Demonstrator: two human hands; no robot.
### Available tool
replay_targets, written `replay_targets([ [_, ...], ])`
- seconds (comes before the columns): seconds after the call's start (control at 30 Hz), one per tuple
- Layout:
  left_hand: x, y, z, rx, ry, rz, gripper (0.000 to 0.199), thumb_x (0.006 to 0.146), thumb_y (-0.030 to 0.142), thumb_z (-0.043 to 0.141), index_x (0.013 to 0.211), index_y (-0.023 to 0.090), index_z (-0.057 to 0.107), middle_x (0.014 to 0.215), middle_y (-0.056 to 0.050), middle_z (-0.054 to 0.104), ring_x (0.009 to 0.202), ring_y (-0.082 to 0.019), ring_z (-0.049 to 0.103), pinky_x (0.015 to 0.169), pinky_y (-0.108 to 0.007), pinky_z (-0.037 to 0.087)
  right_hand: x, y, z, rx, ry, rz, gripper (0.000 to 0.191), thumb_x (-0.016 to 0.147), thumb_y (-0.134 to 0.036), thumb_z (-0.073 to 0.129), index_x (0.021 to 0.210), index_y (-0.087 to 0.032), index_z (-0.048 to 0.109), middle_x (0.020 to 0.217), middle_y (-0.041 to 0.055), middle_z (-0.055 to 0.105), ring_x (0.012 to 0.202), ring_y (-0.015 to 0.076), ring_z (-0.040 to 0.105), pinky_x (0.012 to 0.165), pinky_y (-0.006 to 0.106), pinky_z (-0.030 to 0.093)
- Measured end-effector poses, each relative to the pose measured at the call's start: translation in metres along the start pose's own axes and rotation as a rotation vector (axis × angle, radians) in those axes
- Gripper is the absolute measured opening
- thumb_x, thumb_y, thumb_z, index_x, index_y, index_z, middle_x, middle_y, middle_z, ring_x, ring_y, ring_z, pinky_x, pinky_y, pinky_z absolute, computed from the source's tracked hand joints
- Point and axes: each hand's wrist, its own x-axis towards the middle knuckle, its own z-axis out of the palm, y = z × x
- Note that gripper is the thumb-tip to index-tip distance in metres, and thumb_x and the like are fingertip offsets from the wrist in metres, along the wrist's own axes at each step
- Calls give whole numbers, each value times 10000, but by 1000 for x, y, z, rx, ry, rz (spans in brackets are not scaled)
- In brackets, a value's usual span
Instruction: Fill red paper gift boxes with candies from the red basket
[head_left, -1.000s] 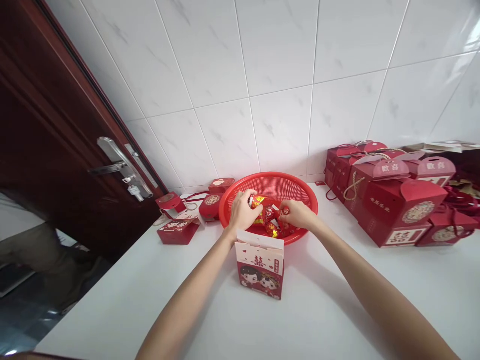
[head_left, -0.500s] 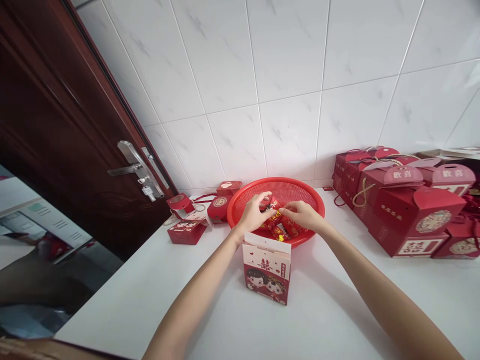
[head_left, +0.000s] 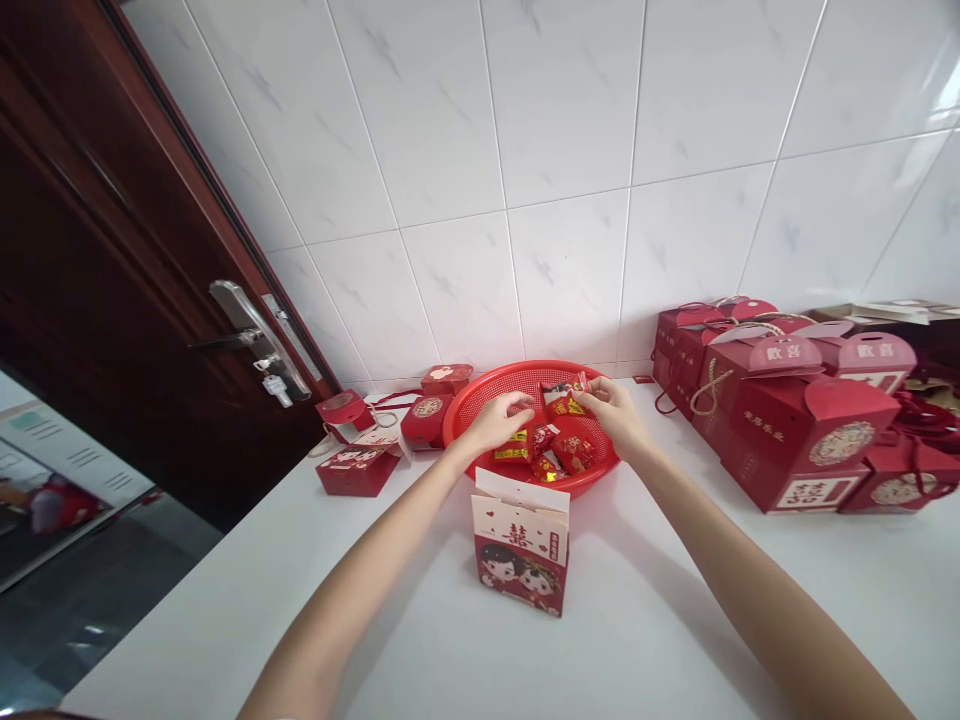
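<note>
A red plastic basket (head_left: 491, 385) stands on the white table, with several red and gold wrapped snack packets (head_left: 577, 453) in it. My right hand (head_left: 611, 412), at the basket's right side, pinches the edge of a red snack packet (head_left: 564, 400) and holds it up above the others. My left hand (head_left: 501, 422) is over the left part of the basket, thumb and fingers apart, with nothing seen in it. In front of the basket, between my forearms, a red and cream gift box (head_left: 519, 555) with two cartoon figures stands upright; its top flaps stick up.
Many red gift boxes (head_left: 799, 425) with rope handles are piled on the right. Several smaller red boxes (head_left: 358, 470) lie left of the basket. A tiled wall (head_left: 562, 250) rises behind, and a dark door (head_left: 150, 260) with keys in its lock is at left.
My right hand has lifted a snack packet and moved up from the packets. My left hand has drawn back to the left, away from the right. The view has shifted slightly.
</note>
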Motion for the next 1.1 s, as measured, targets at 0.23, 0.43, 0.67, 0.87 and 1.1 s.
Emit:
replay_targets([
  [0.23, 34, 6, 10, 174, -373, 46, 422, 497, 265, 894, 904, 266, 784, 910, -13, 770, 838, -253, 712, 742, -285, 524, 3, -5, 4, 200, 118, 61, 376, 577, -474, 801, 758, -223, 588, 776, 13, 696, 759, 191, 652, 683, 304, 510],
  [0.43, 43, -23, 11, 287, -249, -87, 318, 509, 153, 805, 793, 280, 739, 829, -25, 754, 806, -270, 703, 707, -297, 497, 2, -9, 5, 312, 97, 128, 350, 577, -465, 822, 758, -212, 663, 773, 53, 742, 749, 250, 709, 649, 351, 559],
  [0.67, 39, -30, -3, 215, -35, -77, 355, 596, 91, 666, 924, 225, 686, 858, -25, 728, 755, -220, 674, 704, -292, 507, 4, -7, 5, 403, 104, 168, 313, 620, -432, 831, 784, -224, 663, 769, 38, 757, 732, 249, 725, 665, 368, 596],
  [0.87, 38, -13, 1, 45, 55, 78, 401, 618, 54, 568, 975, 219, 647, 1026, -7, 716, 934, -179, 666, 816, -264, 524, 6, -7, 4, 400, 87, 200, 262, 664, -415, 787, 768, -224, 641, 710, 47, 736, 715, 257, 720, 650, 372, 590],
  [1.1, 37, -13, -1, -51, 106, 139, 436, 542, 16, 446, 889, 197, 638, 956, 7, 707, 898, -157, 650, 827, -266, 516, 8, -6, 0, 359, 46, 196, 236, 605, -331, 762, 726, -225, 590, 655, 12, 685, 666, 218, 682, 633, 338, 555],
])
